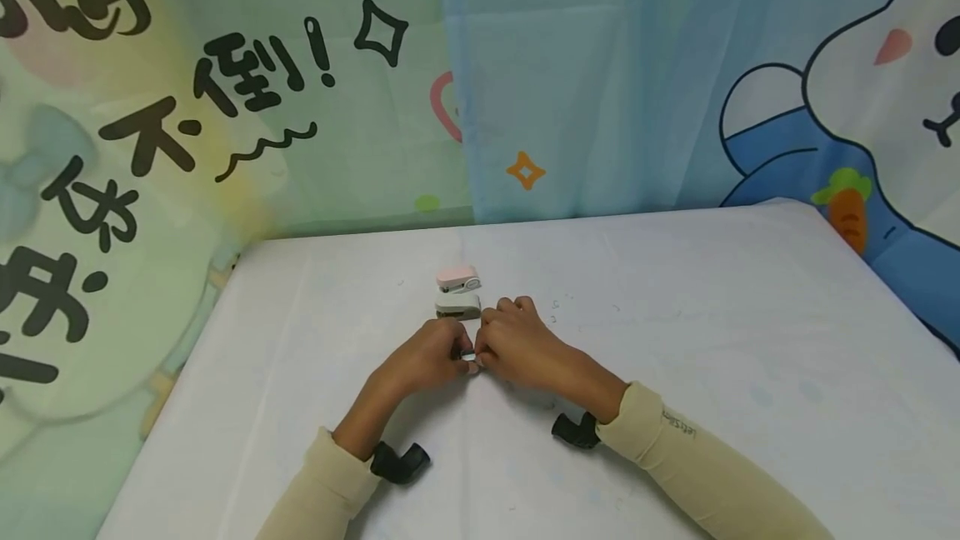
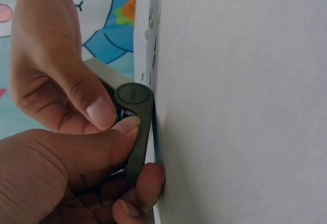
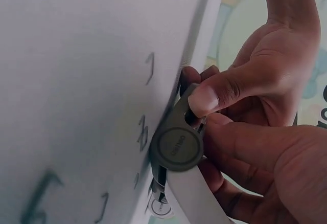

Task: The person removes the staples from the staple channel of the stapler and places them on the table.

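Observation:
Both hands are together over the table, on a stapler [image 3: 179,147] with a dark grey-green base, a round pivot and a pale upper arm swung away from the base. The left hand [image 1: 431,354] grips the base, thumb pressed into its inner side and fingers curled behind, as the left wrist view shows. With thumb and fingers, the right hand [image 1: 522,344] holds the stapler near the pivot; its thumb [image 2: 102,112] lies beside the left thumb. What the thumbs touch inside is partly hidden. Just beyond the hands sit a pale stapler with a dark base [image 1: 459,305] and a pink stapler [image 1: 457,277].
Loose staples [image 3: 142,133] lie scattered on the white-covered table [image 1: 712,357], mostly right of the hands. Black devices [image 1: 401,463] are worn at both wrists. Printed curtains [image 1: 562,82] hang behind the table's far edge.

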`<state>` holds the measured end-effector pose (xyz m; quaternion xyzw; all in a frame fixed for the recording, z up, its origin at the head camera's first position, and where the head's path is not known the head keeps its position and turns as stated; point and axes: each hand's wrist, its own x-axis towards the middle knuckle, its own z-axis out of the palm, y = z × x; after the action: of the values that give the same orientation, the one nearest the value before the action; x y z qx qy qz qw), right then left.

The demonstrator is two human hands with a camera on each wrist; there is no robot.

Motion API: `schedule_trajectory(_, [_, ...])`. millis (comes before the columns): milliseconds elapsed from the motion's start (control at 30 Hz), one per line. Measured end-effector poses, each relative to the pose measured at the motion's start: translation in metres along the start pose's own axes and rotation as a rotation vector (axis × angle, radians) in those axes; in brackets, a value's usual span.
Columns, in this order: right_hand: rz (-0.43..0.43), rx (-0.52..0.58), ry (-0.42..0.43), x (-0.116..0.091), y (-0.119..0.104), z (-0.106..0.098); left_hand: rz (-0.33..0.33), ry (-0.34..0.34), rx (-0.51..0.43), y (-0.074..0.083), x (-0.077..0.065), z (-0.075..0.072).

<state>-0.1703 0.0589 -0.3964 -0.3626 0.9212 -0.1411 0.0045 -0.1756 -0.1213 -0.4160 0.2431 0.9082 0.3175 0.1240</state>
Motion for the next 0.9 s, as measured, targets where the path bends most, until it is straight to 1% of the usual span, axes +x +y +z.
schedule_trajectory(167, [0.038, 0.036, 0.028, 0.001, -0.001, 0.0, 0.029, 0.022, 0.014, -0.001, 0.001, 0.0])
schedule_trajectory(267, [0.03, 0.045, 0.046, 0.001, -0.002, 0.0, 0.023, 0.022, 0.016, -0.001, 0.001, -0.001])
schedule_trajectory(467, [-0.054, 0.025, 0.087, 0.004, -0.001, 0.0, -0.001, 0.014, 0.015, 0.0, -0.001, -0.002])
schedule_trajectory(600, [-0.109, 0.024, 0.091, 0.005, 0.002, -0.002, -0.007, 0.006, 0.01, 0.002, -0.002, -0.003])
schedule_trajectory(667, [-0.131, 0.041, 0.093, 0.005, 0.005, -0.003, -0.011, -0.002, 0.008, 0.002, -0.002, -0.003])
schedule_trajectory(767, [-0.191, 0.122, 0.094, 0.006, 0.013, -0.003, -0.019, -0.005, 0.001, 0.001, -0.002, -0.003])
schedule_trajectory(900, [-0.285, 0.292, 0.083, 0.007, 0.027, -0.003, -0.027, -0.012, -0.002, -0.003, -0.001, -0.001])
